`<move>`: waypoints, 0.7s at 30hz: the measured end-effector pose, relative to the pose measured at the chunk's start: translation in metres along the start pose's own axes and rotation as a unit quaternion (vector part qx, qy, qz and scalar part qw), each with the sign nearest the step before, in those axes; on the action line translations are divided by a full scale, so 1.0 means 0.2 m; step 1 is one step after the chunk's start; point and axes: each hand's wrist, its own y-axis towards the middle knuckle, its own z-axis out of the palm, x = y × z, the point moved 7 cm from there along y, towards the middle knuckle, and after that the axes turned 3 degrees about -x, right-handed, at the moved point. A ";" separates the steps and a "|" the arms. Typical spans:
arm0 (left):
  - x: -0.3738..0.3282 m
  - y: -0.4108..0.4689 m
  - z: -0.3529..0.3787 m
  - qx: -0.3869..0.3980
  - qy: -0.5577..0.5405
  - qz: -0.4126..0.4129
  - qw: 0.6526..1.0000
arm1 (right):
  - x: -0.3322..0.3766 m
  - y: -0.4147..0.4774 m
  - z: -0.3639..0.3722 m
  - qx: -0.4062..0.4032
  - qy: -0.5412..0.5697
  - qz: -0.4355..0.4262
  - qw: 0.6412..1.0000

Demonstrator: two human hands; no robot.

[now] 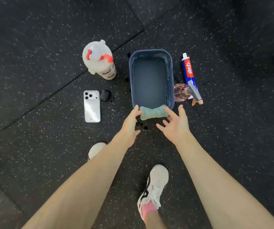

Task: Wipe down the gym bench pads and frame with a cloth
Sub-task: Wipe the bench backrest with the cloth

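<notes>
While cloth (154, 113) drapes basin (150, 52) rim, left hand (130, 123) hides its corner.

The floor (34, 47) under you is black with white flecks. Your basin (172, 71) is dark blue, and the cloth (152, 113) is pale green with a knobbly weave. The left bottle (98, 60) is white with a red trigger. The right tube (188, 70) is blue, red and white. Your near shoe (154, 184) is white, and the sock (147, 209) is pink.

One shoe (95, 150) partly hidden behind a forearm (100, 171); tube (189, 70) print too small to read.
</notes>
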 end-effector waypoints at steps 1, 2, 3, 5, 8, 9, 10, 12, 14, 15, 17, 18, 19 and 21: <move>0.01 0.02 0.02 0.002 0.001 -0.003 1.000 | 0.00 0.01 0.01 -0.002 -0.001 0.003 1.000; 0.01 0.04 0.02 -0.004 0.005 -0.008 1.000 | 0.01 0.03 0.01 -0.008 -0.006 -0.010 1.000; 0.01 0.05 0.04 0.000 0.007 -0.012 1.000 | 0.02 0.03 0.02 -0.006 -0.006 -0.013 1.000; 0.01 0.06 0.07 0.012 0.004 -0.016 1.000 | 0.01 0.05 0.02 -0.011 -0.032 -0.019 0.999; -0.01 0.09 0.08 0.011 -0.007 -0.013 1.000 | 0.01 0.08 0.02 -0.018 -0.099 -0.028 0.995; -0.01 0.10 0.07 0.007 -0.003 -0.015 1.000 | 0.01 0.09 0.02 -0.030 -0.101 -0.021 0.994; -0.01 0.11 0.07 0.007 0.001 -0.020 1.000 | 0.00 0.10 0.01 -0.042 -0.089 -0.008 0.995; -0.01 0.11 0.05 0.008 0.021 -0.022 0.999 | 0.01 0.09 0.01 -0.049 -0.105 -0.010 0.993; -0.02 0.10 0.04 0.011 0.041 -0.024 0.999 | 0.00 0.10 0.01 -0.053 -0.122 -0.005 0.991; -0.03 0.09 0.03 0.012 0.054 -0.024 0.998 | -0.01 0.10 0.01 -0.055 -0.126 0.003 0.991; -0.04 0.08 0.02 0.004 0.078 -0.021 0.997 | -0.02 0.09 -0.01 -0.059 -0.146 0.009 0.987; -0.06 0.06 0.01 -0.005 0.087 -0.021 0.996 | -0.03 0.07 0.00 -0.061 -0.153 0.013 0.986; -0.07 0.04 0.00 -0.012 0.096 -0.019 0.995 | -0.03 0.05 0.00 -0.062 -0.160 0.019 0.985; -0.12 -0.01 -0.02 -0.018 0.118 -0.014 0.993 | -0.03 -0.02 0.01 -0.067 -0.173 0.017 0.982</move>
